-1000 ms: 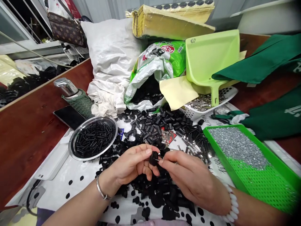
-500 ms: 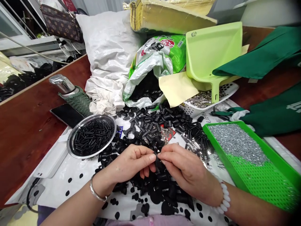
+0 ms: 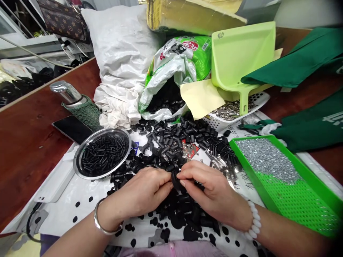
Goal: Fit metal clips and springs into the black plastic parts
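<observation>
- Left hand [image 3: 146,187] has rolled over since a second ago: its fingers were spread then, and now its back faces up with the fingers curled under.
- Black disc-like piece [image 3: 175,179] is between the fingertips of both hands, above the heap in the middle. From my remote seat I read the left hand as pinching its left edge.
- Right hand [image 3: 214,192]: thumb and forefinger pinched on the disc's right side. I can't tell whether some smaller part is also between those tips.
- Silver metal bangle [image 3: 99,223] on the left wrist, white bead bracelet [image 3: 254,219] on the right.
- Below and beyond the hands I see a loose heap of small black cylindrical parts [image 3: 174,134], spread over the white, black-spotted covering [image 3: 64,210] of the tabletop.
- Left of the heap: round shiny metal bowl [image 3: 77,169] of black ridged pieces [image 3: 104,151], near a dark flat phone-like slab [image 3: 71,127].
- Right: bright green perforated plastic tray [image 3: 289,201], small silvery metal pieces [image 3: 268,159] piled at its far end.
- Far side, on my feed: pale green plastic dustpan [image 3: 242,57] above a white perforated basket [image 3: 219,123] of metal parts.
</observation>
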